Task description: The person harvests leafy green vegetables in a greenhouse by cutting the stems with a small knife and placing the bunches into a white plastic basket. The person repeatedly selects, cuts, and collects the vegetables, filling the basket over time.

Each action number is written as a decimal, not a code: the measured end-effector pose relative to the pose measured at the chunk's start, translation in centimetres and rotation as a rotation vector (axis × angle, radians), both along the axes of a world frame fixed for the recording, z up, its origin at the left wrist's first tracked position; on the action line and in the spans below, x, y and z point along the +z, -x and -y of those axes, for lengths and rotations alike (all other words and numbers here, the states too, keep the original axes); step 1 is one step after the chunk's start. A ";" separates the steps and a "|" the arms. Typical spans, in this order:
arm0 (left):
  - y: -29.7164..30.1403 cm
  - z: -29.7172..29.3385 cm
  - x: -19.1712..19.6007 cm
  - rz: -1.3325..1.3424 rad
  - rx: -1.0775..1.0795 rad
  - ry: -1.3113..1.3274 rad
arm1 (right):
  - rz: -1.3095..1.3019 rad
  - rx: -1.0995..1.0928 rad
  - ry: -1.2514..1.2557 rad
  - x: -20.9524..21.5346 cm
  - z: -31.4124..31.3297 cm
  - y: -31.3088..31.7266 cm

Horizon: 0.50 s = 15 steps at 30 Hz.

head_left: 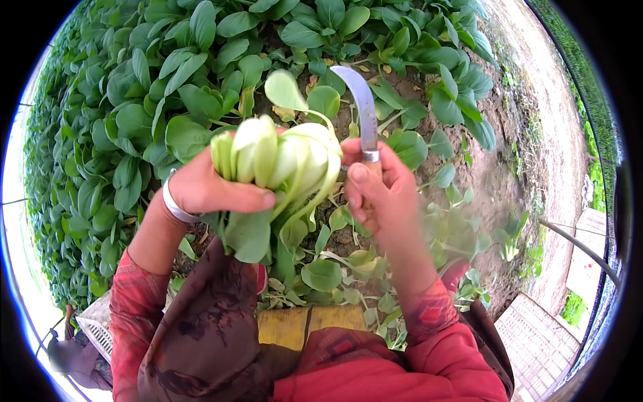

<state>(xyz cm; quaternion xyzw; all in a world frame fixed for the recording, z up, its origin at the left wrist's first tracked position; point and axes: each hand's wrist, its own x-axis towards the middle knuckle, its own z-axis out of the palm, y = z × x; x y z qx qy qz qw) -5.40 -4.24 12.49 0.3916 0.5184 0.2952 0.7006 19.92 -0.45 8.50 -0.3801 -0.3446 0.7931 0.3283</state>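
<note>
Boards (284, 328), yellow with a dark seam, sit nearest, just ahead of the person's lap. Beyond them, over the near edge of the planting bed (494, 161), the left hand (204, 186) is curled round a bunch of greens (305, 161), thumb pressed across the pale stalks. It looks light, crisp and easily bruised; the stout stalks seem the sound place to grip, the leaves too limp. Its long axis slopes toward the lap: pale butts up and away, most leaves hanging nearer, though with the blur I can't swear to the tilt. Just beside it, the right hand (388, 191) is wrapped about the handle of a sickle (364, 107), blade pointing away, tip hooking left. Farther out, leafy plants (134, 120) crowd the bed's left and far edges.
</note>
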 end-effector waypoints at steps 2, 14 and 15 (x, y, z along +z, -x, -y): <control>0.5 0.2 -0.4 0.069 0.072 -0.061 | 0.057 0.003 -0.037 0.4 -0.8 0.3; -1.5 -1.4 0.0 -0.166 -0.030 -0.026 | -0.133 -0.119 -0.009 -1.2 -3.9 3.4; -1.6 -1.3 0.4 -0.188 0.005 -0.025 | -0.144 -0.159 -0.034 -1.5 -4.0 3.6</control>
